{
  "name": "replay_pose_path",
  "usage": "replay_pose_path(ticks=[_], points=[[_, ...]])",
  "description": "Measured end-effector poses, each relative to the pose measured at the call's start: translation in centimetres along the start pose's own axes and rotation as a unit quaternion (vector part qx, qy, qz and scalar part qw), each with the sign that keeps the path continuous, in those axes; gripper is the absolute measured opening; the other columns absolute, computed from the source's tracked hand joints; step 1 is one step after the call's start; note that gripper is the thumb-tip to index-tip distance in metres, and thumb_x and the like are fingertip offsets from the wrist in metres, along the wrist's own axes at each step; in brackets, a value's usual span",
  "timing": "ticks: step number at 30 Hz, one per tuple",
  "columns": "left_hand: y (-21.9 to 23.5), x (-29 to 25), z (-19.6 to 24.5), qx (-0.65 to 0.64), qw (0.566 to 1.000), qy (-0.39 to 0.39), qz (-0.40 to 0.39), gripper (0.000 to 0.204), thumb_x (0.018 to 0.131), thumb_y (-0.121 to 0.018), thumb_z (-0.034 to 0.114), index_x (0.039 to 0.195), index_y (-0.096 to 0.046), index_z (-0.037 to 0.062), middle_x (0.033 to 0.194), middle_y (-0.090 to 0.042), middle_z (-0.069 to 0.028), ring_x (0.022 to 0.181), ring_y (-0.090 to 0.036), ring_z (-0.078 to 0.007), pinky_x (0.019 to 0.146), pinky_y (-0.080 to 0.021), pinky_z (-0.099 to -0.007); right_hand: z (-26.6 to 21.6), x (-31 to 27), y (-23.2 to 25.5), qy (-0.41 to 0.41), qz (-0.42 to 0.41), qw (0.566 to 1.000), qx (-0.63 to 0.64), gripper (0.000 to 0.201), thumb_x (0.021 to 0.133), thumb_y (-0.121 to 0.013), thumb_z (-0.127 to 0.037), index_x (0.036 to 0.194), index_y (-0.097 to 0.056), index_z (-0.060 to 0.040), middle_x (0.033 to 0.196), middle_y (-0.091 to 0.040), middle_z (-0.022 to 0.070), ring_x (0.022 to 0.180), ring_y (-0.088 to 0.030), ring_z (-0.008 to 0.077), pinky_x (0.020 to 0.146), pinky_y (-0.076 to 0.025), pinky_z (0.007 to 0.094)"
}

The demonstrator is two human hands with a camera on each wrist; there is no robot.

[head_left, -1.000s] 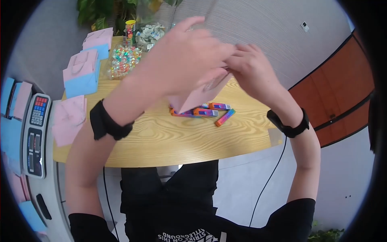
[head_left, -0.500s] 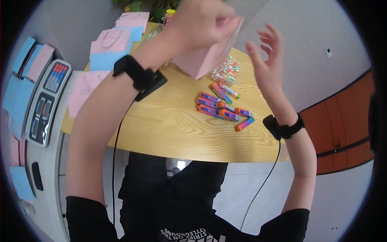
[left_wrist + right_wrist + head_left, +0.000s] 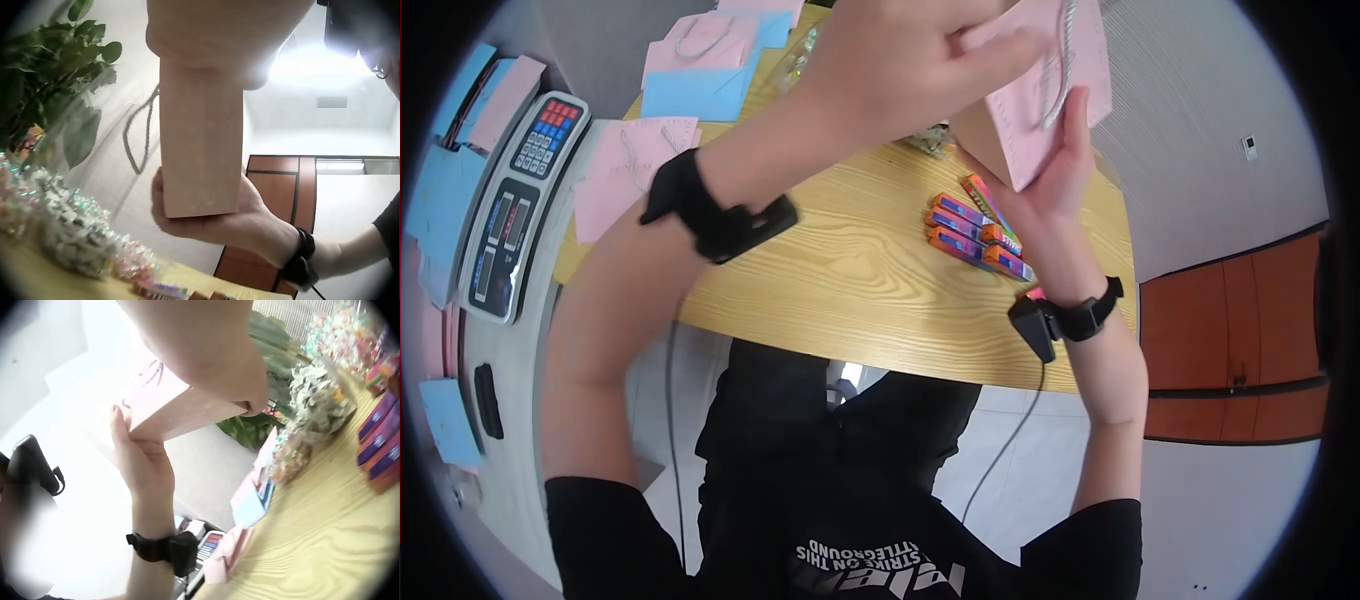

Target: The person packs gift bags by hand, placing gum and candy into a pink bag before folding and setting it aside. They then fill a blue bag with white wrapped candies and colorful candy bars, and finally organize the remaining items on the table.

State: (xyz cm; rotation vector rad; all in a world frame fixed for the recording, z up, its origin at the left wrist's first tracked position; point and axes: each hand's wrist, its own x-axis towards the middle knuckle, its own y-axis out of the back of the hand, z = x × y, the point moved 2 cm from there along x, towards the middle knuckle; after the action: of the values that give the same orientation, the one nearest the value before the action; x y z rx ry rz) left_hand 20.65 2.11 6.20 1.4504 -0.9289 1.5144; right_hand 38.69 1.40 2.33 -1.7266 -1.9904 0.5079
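Observation:
A pink paper gift bag (image 3: pixel 1022 125) with a grey rope handle is held up above the far side of the table. My left hand (image 3: pixel 905 75) grips it, the thumb lying along its face. My right hand (image 3: pixel 1055 190) holds the bag's lower end, thumb raised on one side. In the left wrist view, the bag's narrow side (image 3: pixel 201 144) faces the camera and my right hand (image 3: pixel 215 228) cups the bottom. The right wrist view shows my left hand (image 3: pixel 147 465) at the bag's other end. Several small orange and purple candy packs (image 3: pixel 960 230) lie on the table below.
Pink and blue gift bags (image 3: pixel 700 80) stand at the table's left, with another pink bag (image 3: pixel 615 200) nearer. A weighing scale (image 3: pixel 525 210) sits on a side counter. In the right wrist view, a clear bag of wrapped sweets (image 3: pixel 319 394) stands near a leafy plant (image 3: pixel 275 350).
The bag has moved right and turned, showing its handle. My right hand, on the bag at first, was off it with fingers spread half a second ago and now holds its lower end.

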Motion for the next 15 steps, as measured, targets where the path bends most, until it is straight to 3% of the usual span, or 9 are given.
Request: replay_pose_path(ticks=[2, 3, 5, 6, 8, 10, 12, 13, 15], points=[[1.6, -3.0, -1.3, -0.118, 0.91, 0.298, -0.262, 0.021, 0.087, -0.068, 0.024, 0.089, -0.066, 0.0033, 0.078, -0.063, -0.0048, 0.076, -0.058, -0.0183, 0.07, -0.046, -0.0349, -0.2, 0.2, 2.0, 0.006, 0.009, 0.999, -0.031, 0.06, 0.099, -0.046, -0.051, 0.14, -0.042, -0.0078, 0.138, -0.052, 0.0069, 0.125, -0.052, 0.0222, 0.105, -0.042, 0.0421], [2.6, -4.6, -2.2, -0.116, 0.909, 0.305, -0.261, 0.021, 0.087, -0.068, 0.024, 0.089, -0.066, 0.0033, 0.078, -0.063, -0.0048, 0.076, -0.058, -0.0183, 0.07, -0.046, -0.0349, -0.4, -0.2, 2.9, 0.009, 0.027, 0.996, -0.089, 0.056, 0.099, -0.049, -0.046, 0.139, -0.044, -0.007, 0.135, -0.054, 0.0076, 0.122, -0.054, 0.0204, 0.104, -0.044, 0.0394], [3.9, -8.9, -4.5, -0.186, 0.841, 0.414, -0.294, 0.042, 0.092, -0.064, 0.025, 0.124, -0.057, -0.0004, 0.117, -0.063, -0.012, 0.11, -0.059, -0.0216, 0.095, -0.046, -0.0341, -0.9, -1.3, 4.2, -0.011, 0.043, 0.983, -0.177, 0.052, 0.096, -0.06, -0.033, 0.136, -0.045, -0.0037, 0.13, -0.056, 0.011, 0.117, -0.057, 0.0183, 0.1, -0.047, 0.0363], [4.6, -11.0, -4.8, -0.187, 0.836, 0.424, -0.293, 0.042, 0.092, -0.064, 0.025, 0.124, -0.057, -0.0004, 0.117, -0.063, -0.012, 0.11, -0.059, -0.0216, 0.095, -0.046, -0.0341, -0.6, -2.0, 4.2, -0.022, 0.045, 0.983, -0.178, 0.052, 0.096, -0.06, -0.033, 0.136, -0.045, -0.0037, 0.13, -0.056, 0.011, 0.117, -0.057, 0.0183, 0.1, -0.047, 0.0363], [5.7, -13.6, -4.5, -0.028, 0.854, 0.306, -0.419, 0.059, 0.092, -0.061, 0.038, 0.133, -0.048, -0.0016, 0.132, -0.053, -0.0211, 0.121, -0.052, -0.0321, 0.101, -0.041, -0.0401, -0.5, -2.5, 3.5, 0.04, 0.005, 0.924, -0.38, 0.055, 0.092, -0.066, -0.03, 0.136, -0.044, -0.0027, 0.125, -0.058, 0.0118, 0.115, -0.057, 0.0182, 0.096, -0.048, 0.0336], [6.3, -14.9, -3.7, -0.03, 0.823, 0.315, -0.472, 0.066, 0.091, -0.06, 0.039, 0.138, -0.041, -0.0033, 0.139, -0.046, -0.0228, 0.129, -0.044, -0.0343, 0.108, -0.036, -0.0407, 0.3, -2.5, 2.9, 0.042, 0.004, 0.896, -0.441, 0.059, 0.089, -0.07, -0.027, 0.136, -0.044, -0.0019, 0.122, -0.058, 0.0112, 0.113, -0.058, 0.0185, 0.095, -0.048, 0.0321], [6.2, -15.7, -2.4, -0.035, 0.787, 0.317, -0.528, 0.074, 0.091, -0.06, 0.041, 0.143, -0.034, -0.0049, 0.145, -0.039, -0.0245, 0.137, -0.036, -0.0365, 0.114, -0.03, -0.0414, 0.9, -2.1, 2.1, 0.11, -0.064, 0.813, -0.568, 0.062, 0.087, -0.072, -0.027, 0.136, -0.043, -0.002, 0.121, -0.058, 0.0103, 0.111, -0.059, 0.0186, 0.093, -0.048, 0.0318], [6.0, -16.1, -1.8, -0.014, 0.784, 0.299, -0.543, 0.076, 0.091, -0.059, 0.043, 0.143, -0.034, -0.0059, 0.146, -0.037, -0.0252, 0.138, -0.033, -0.0373, 0.115, -0.027, -0.0426, 0.8, -1.7, 1.4, 0.107, -0.066, 0.815, -0.566, 0.062, 0.087, -0.072, -0.027, 0.136, -0.043, -0.002, 0.121, -0.058, 0.0103, 0.111, -0.059, 0.0186, 0.093, -0.048, 0.0318], [5.7, -16.5, -1.4, 0.004, 0.779, 0.283, -0.56, 0.078, 0.091, -0.057, 0.046, 0.143, -0.033, -0.0069, 0.148, -0.036, -0.0259, 0.14, -0.03, -0.0381, 0.116, -0.025, -0.0439, 0.6, -1.1, -0.8, 0.099, -0.147, 0.718, -0.673, 0.059, 0.091, -0.068, -0.028, 0.138, -0.042, -0.0024, 0.123, -0.058, 0.01, 0.111, -0.059, 0.0184, 0.096, -0.047, 0.0324]])
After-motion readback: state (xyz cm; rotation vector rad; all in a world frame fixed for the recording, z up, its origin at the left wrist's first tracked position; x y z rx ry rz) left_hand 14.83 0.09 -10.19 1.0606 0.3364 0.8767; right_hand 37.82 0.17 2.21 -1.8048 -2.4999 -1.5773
